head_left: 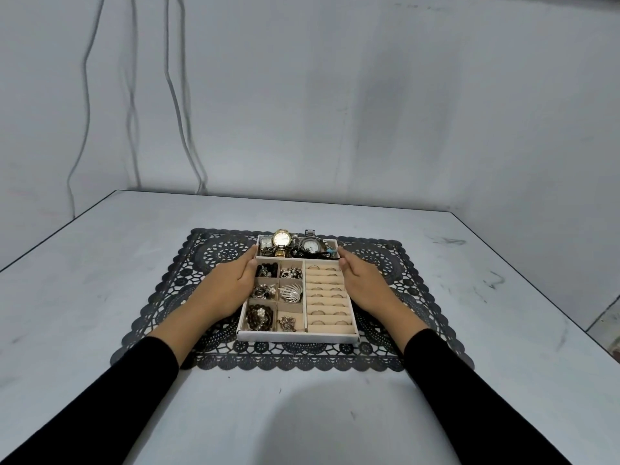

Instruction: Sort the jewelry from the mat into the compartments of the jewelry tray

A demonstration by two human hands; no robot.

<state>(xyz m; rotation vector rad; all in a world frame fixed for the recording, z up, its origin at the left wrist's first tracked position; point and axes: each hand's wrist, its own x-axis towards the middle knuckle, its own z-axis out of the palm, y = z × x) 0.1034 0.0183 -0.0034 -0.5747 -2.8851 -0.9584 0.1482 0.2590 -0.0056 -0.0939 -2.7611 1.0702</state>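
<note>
Left grip (228,290) and right grip (364,285) flat, fingers extended against jewelry tray (295,337) sides, no writing legible

Both arms are reaching forward from the bottom corners, converging toward the middle, each covered in a black sleeve that is ending just short of the wrist. The left hand (224,290) is lying with its palm turned inward, fingers (249,263) extended together and pointing away from the body, thumb side up. The right hand (365,286) is mirroring it, palm facing inward toward the left one, fingers (346,260) straight and close together. The 2 hands are sitting level with each other, well apart, palms facing across the gap. Neither hand is curling into a fist.
</note>
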